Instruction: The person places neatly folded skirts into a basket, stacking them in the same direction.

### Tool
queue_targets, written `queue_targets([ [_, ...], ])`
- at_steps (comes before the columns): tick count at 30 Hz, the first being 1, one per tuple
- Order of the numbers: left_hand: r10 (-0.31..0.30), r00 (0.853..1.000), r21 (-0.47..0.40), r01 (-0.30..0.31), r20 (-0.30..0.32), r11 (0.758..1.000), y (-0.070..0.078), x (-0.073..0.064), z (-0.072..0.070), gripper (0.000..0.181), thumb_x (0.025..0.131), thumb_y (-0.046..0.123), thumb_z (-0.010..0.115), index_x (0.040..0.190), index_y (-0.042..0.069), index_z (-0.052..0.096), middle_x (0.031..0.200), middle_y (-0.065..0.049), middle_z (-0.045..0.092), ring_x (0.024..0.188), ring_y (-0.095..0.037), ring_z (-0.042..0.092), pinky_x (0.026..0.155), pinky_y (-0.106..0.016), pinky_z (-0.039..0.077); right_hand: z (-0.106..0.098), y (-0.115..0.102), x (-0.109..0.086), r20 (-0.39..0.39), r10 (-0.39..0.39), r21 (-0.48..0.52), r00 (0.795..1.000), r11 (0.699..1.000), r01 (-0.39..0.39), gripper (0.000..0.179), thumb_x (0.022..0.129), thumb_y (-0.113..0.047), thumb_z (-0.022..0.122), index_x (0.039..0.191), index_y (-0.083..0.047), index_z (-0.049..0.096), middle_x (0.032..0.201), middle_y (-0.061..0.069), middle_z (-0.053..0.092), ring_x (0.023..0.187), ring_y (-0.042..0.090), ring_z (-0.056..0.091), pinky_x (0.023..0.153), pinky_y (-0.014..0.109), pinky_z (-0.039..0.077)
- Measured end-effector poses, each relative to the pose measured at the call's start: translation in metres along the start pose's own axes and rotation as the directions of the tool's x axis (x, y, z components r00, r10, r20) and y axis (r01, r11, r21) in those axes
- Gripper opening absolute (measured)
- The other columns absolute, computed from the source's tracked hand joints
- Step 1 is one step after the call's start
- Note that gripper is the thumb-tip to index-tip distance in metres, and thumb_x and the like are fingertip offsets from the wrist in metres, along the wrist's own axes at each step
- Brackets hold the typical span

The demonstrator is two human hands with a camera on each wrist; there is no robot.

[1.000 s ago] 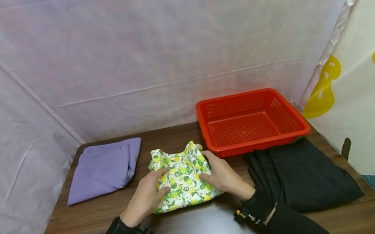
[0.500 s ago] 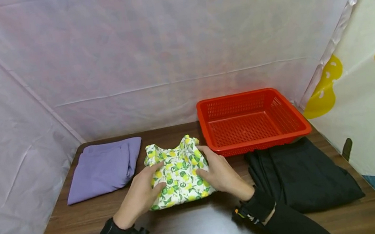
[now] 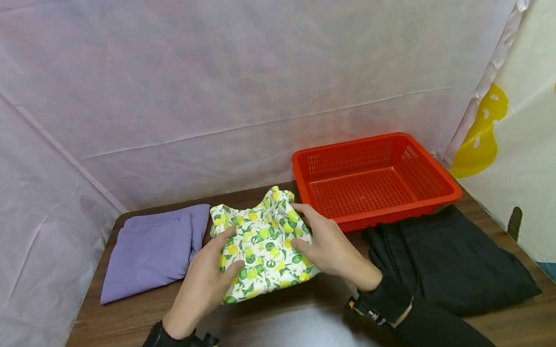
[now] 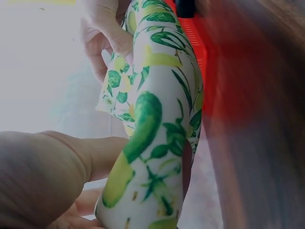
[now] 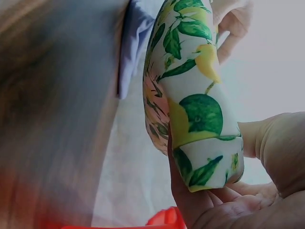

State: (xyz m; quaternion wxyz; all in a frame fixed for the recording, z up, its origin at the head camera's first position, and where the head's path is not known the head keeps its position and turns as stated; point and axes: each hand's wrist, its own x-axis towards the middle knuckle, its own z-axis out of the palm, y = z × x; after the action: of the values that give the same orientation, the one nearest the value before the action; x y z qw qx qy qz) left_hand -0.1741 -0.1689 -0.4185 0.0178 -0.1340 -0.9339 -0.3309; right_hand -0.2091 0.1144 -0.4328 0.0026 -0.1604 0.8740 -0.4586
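Observation:
A folded garment [image 3: 265, 252], white with a yellow lemon and green leaf print, is held between both hands in the middle of the head view. Its upper edge dips like a neckline between two ruffled corners. My left hand [image 3: 200, 285] grips the left side, thumb on the near face. On the opposite side my right hand [image 3: 334, 251] pinches it the same way, with most of its fingers hidden behind the cloth. Both wrist views show the garment's folded edge [image 4: 157, 124] raised off the wooden tabletop, its layers bunched thick between thumb [image 5: 286, 148] and fingers.
A red perforated plastic basket [image 3: 382, 211] stands at the back right, close beyond the right hand. Folded purple cloth [image 3: 150, 253] lies at the left of the brown wooden table [image 3: 281, 345]. Folded black cloth [image 3: 461, 260] lies at the right, in front of the basket. White sheeting [image 3: 242, 72] walls the back.
Both hands have lifted the lemon-print garment and carried it slightly away from the body, a little to the left. The basket, purple cloth and black cloth have stayed put.

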Motion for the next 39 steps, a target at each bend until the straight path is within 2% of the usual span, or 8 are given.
queue_targets([
  [4, -0.006, 1.0, -0.01, 0.006, -0.007, 1.0, 0.005, 0.005, -0.002, 0.079, 0.113, 0.012, 0.078, 0.181, 0.005, 0.039, 0.182, -0.025, 0.049, 0.135, -0.047, 0.074, 0.112, -0.062, 0.061, -0.008, -0.003, 0.002, -0.021, -0.022, -0.015, 1.0, 1.0, 0.022, 0.079, 0.11, -0.014, 0.082, 0.179, -0.016, 0.043, 0.113, 0.014, 0.079, 0.052, 0.012, 0.041, 0.062, 0.028, 0.044],
  [7, -0.006, 1.0, -0.008, 0.006, -0.015, 1.0, 0.008, 0.01, -0.004, 0.081, 0.113, 0.013, 0.078, 0.182, 0.007, 0.037, 0.182, -0.025, 0.049, 0.108, -0.034, 0.079, 0.104, -0.056, 0.06, -0.013, -0.004, 0.004, -0.035, -0.032, -0.032, 0.999, 0.999, 0.031, 0.079, 0.11, -0.015, 0.082, 0.179, -0.016, 0.043, 0.098, 0.011, 0.076, 0.051, 0.012, 0.041, 0.06, 0.028, 0.044],
  [12, 0.011, 1.0, -0.018, -0.011, -0.027, 1.0, 0.013, 0.02, -0.006, 0.089, 0.112, 0.012, 0.079, 0.186, 0.011, 0.029, 0.18, -0.026, 0.052, 0.064, -0.017, 0.057, 0.087, -0.047, 0.056, -0.023, -0.005, 0.008, -0.05, -0.039, -0.05, 0.998, 0.998, 0.037, 0.079, 0.111, -0.017, 0.081, 0.179, -0.017, 0.042, 0.066, 0.002, 0.055, 0.046, 0.014, 0.037, 0.053, 0.028, 0.041],
  [16, 0.034, 0.998, -0.023, -0.036, -0.051, 0.999, 0.018, 0.026, -0.007, 0.096, 0.112, 0.014, 0.08, 0.187, 0.011, 0.021, 0.163, -0.032, 0.065, 0.072, -0.024, 0.068, 0.086, -0.049, 0.059, -0.03, -0.003, 0.011, -0.058, -0.047, -0.039, 0.997, 0.998, 0.045, 0.079, 0.112, -0.017, 0.079, 0.18, -0.018, 0.041, 0.079, 0.007, 0.069, 0.047, 0.016, 0.041, 0.055, 0.03, 0.042],
  [21, 0.03, 0.998, -0.074, -0.035, -0.061, 0.997, 0.002, 0.041, 0.001, 0.105, 0.114, 0.034, 0.079, 0.19, 0.022, 0.008, 0.127, -0.032, 0.077, 0.067, -0.022, 0.067, 0.077, -0.04, 0.056, -0.04, -0.001, 0.015, -0.067, -0.053, -0.016, 0.996, 0.999, 0.052, 0.078, 0.112, -0.015, 0.078, 0.18, -0.017, 0.04, 0.126, 0.02, 0.083, 0.052, 0.018, 0.056, 0.061, 0.033, 0.049],
  [26, -0.024, 0.998, -0.086, 0.019, -0.053, 0.996, 0.005, 0.052, 0.003, 0.103, 0.114, 0.045, 0.078, 0.189, 0.019, 0.012, 0.167, -0.031, 0.062, 0.108, -0.034, 0.083, 0.095, -0.05, 0.065, -0.049, -0.001, 0.019, -0.079, -0.039, -0.022, 0.996, 0.999, 0.037, 0.078, 0.112, -0.015, 0.078, 0.18, -0.015, 0.04, 0.123, 0.023, 0.084, 0.054, 0.017, 0.058, 0.063, 0.034, 0.051],
  [31, -0.042, 0.998, -0.091, 0.038, -0.046, 0.995, 0.033, 0.053, -0.004, 0.093, 0.115, 0.029, 0.077, 0.187, 0.009, 0.021, 0.181, -0.03, 0.048, 0.153, -0.051, 0.063, 0.123, -0.067, 0.056, -0.06, 0.001, 0.023, -0.1, -0.03, -0.031, 0.995, 0.999, 0.027, 0.077, 0.112, -0.015, 0.078, 0.18, -0.014, 0.041, 0.129, 0.023, 0.082, 0.055, 0.018, 0.056, 0.064, 0.034, 0.05],
  [39, -0.025, 0.999, -0.147, 0.018, -0.044, 0.989, 0.045, 0.071, 0.001, 0.091, 0.116, 0.024, 0.075, 0.187, 0.011, 0.02, 0.183, -0.029, 0.045, 0.149, -0.049, 0.067, 0.125, -0.065, 0.055, -0.079, 0.01, 0.031, -0.131, -0.005, -0.007, 0.991, 1.0, 0.005, 0.075, 0.114, -0.018, 0.076, 0.18, -0.014, 0.04, 0.15, 0.021, 0.075, 0.09, 0.025, 0.08, 0.079, 0.036, 0.064],
])
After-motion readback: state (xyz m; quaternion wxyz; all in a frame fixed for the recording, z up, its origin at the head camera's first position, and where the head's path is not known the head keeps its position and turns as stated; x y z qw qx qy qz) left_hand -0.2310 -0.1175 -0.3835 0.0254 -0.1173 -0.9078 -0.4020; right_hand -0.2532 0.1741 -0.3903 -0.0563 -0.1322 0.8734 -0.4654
